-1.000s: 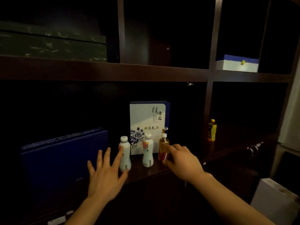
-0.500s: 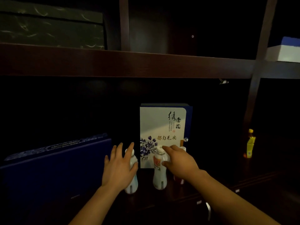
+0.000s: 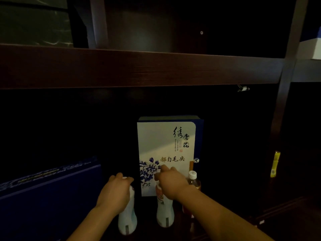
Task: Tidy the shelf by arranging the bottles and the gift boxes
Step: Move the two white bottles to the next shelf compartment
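Note:
Two white bottles stand side by side on the dark lower shelf. My left hand is closed around the upper part of the left white bottle. My right hand grips the top of the right white bottle; both caps are hidden under my fingers. An amber bottle with a white cap stands just right of my right hand. Behind them a white and blue gift box with a flower print stands upright. A flat dark blue gift box fills the shelf's left side.
A thick wooden shelf board runs across above. A dark green box lies on the upper left shelf, a white and blue box at upper right. A yellow bottle stands in the right compartment beyond the upright post.
Both hands have moved forward onto the white bottles and closed on them; a second ago they hovered open in front. The camera has moved closer to the shelf.

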